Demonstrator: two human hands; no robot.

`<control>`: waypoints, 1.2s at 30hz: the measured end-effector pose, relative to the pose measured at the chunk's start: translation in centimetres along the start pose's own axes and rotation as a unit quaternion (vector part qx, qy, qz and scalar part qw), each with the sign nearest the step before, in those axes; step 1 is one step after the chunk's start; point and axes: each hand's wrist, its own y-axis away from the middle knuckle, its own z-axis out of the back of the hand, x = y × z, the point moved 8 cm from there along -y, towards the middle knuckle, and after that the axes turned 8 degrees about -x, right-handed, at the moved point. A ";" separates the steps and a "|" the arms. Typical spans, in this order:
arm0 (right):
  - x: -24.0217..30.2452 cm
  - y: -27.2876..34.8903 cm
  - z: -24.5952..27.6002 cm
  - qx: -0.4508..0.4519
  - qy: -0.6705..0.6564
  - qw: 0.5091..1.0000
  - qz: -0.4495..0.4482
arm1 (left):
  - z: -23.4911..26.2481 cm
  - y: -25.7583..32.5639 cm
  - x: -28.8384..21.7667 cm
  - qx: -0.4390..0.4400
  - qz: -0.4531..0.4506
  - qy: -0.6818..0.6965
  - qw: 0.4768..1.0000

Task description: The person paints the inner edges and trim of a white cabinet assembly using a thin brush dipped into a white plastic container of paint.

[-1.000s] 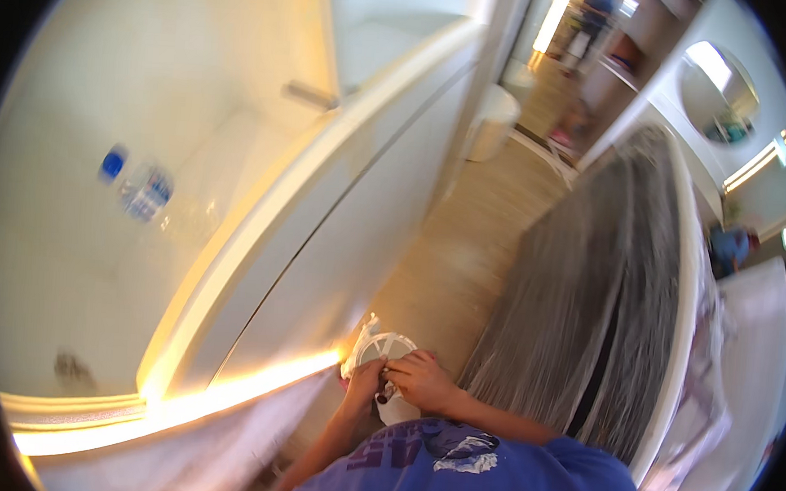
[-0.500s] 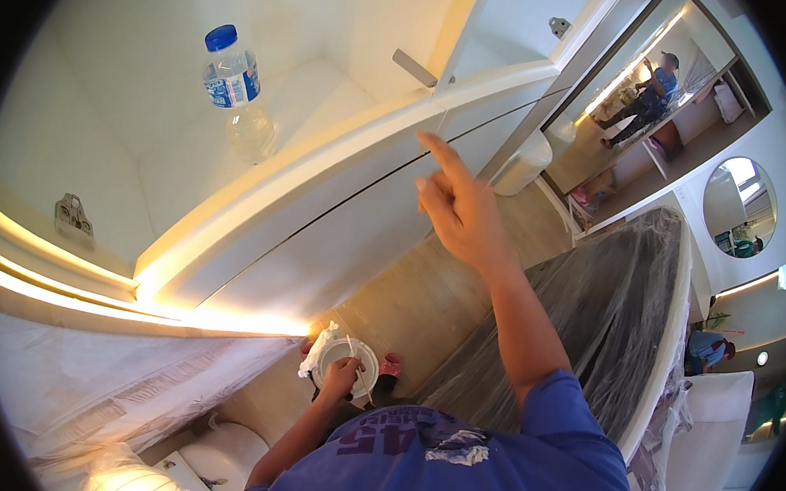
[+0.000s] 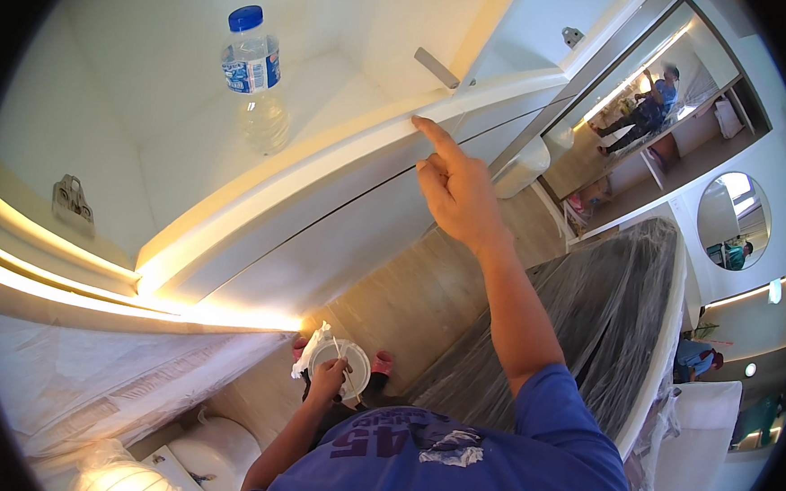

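Note:
My right hand (image 3: 458,188) holds nothing. Its index finger stretches out to the front edge of a white cabinet shelf (image 3: 327,144), the tip at or very near the edge; the other fingers are partly curled. Low by my waist, my left hand (image 3: 326,384) is closed around a thin pale stick (image 3: 339,355). Under that hand a round white bucket (image 3: 359,367) shows, with a white cloth (image 3: 311,348) at its left side. A clear plastic bottle with a blue cap (image 3: 252,70) stands on the shelf, left of my right hand.
Metal hinge plates (image 3: 73,201) and a grey lever (image 3: 436,67) are fixed inside the cabinet. A light strip (image 3: 200,313) glows along its lower edge. To my right lies a dark plastic-wrapped surface (image 3: 601,294). A person in blue (image 3: 697,354) is at the far right.
My right index fingertip has moved slightly up and left, to the shelf's edge. The view has shifted a little, so the bottle appears farther right and higher. My left hand still holds the stick.

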 end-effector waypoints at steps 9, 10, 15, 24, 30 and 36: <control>3.5 2.2 -3.4 0.029 -0.064 0.997 0.026 | -0.1 -0.7 -0.5 -0.003 -0.019 -0.009 1.000; 3.8 2.5 -3.9 0.035 -0.074 0.996 0.027 | 0.0 -0.6 -0.9 -0.005 -0.023 -0.011 1.000; 6.6 3.8 -5.5 0.097 -0.175 0.980 0.021 | 0.1 -0.8 -0.7 0.000 -0.018 -0.029 0.999; -2.4 13.9 -4.7 -0.023 -0.256 0.964 -0.076 | 0.2 -1.0 0.2 0.006 -0.027 -0.010 1.000; -14.0 27.0 -5.6 -0.035 -0.239 0.914 -0.325 | -0.5 -0.2 0.1 0.015 -0.002 0.002 1.000; -15.4 26.8 -3.8 -0.126 -0.166 0.947 -0.245 | -1.6 0.7 -0.9 0.024 0.006 -0.022 0.999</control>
